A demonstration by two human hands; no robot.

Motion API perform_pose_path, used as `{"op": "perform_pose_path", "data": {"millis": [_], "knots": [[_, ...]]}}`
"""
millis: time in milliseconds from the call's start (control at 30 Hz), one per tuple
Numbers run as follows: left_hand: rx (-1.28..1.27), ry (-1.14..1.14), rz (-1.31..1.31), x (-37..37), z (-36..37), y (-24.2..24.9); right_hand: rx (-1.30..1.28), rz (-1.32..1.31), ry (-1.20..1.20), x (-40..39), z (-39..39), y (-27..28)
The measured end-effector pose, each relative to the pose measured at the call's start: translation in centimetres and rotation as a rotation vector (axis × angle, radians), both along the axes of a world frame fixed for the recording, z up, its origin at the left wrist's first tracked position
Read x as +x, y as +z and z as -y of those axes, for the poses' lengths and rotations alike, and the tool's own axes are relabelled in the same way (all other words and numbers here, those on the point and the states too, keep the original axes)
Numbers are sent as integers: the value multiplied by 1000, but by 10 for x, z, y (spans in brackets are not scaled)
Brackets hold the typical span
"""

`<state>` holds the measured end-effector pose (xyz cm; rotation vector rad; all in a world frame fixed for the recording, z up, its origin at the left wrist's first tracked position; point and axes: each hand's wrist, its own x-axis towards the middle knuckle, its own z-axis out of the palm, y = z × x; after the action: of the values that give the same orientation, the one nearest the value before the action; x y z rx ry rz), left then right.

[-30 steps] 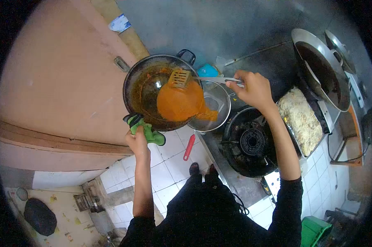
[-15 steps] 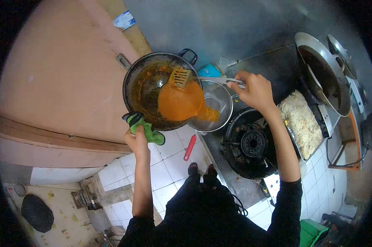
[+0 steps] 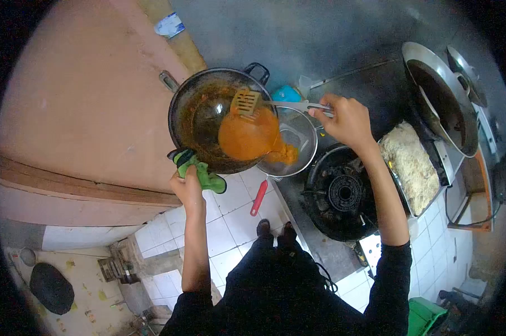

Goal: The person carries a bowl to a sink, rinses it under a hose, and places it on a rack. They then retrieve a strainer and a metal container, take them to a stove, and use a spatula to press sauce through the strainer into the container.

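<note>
A dark two-handled wok [image 3: 199, 120] is tilted to the right, with orange sauce [image 3: 247, 137] running over its rim. My left hand [image 3: 189, 185] is closed round the wok's near handle through a green cloth [image 3: 207, 178]. My right hand [image 3: 345, 120] grips the handle of a slotted spatula [image 3: 246, 103], whose head rests at the upper edge of the sauce inside the wok. Below the pouring rim sits a round mesh strainer [image 3: 308, 140] with a red handle [image 3: 259, 198]; orange sauce lies in its mesh. What stands under the strainer is hidden.
A black gas burner [image 3: 344, 193] is right of the strainer. Beyond it stand a tray of pale crumbly food [image 3: 412, 168] and a large metal wok [image 3: 432, 95] of dark liquid. A blue object [image 3: 286, 95] lies behind the strainer. A pinkish wall or panel [image 3: 85, 101] fills the left.
The wok has shifted very slightly up and right. More orange sauce has gathered in the strainer. Both hands keep their hold.
</note>
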<state>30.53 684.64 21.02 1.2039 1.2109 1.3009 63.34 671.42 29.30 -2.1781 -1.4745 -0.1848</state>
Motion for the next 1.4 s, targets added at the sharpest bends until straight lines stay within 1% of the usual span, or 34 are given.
{"op": "perform_pose_path", "data": {"millis": [100,367,733,900,1067,1267,1400], "knots": [[8,0,0,2,1,1,41,-31,13,0,0,-2],[18,-18,38,7,7,9,40,-31,21,0,-1,-1],[40,23,-24,3,-3,-4,25,-16,18,-2,-3,2],[34,27,-15,3,-2,-2,32,26,15,-2,-3,1],[21,30,13,5,-1,0,40,10,33,-1,-3,1],[14,11,-38,2,-1,0,12,-6,41,-2,-2,5],[34,17,20,4,3,3,63,25,55,-1,-1,1]]}}
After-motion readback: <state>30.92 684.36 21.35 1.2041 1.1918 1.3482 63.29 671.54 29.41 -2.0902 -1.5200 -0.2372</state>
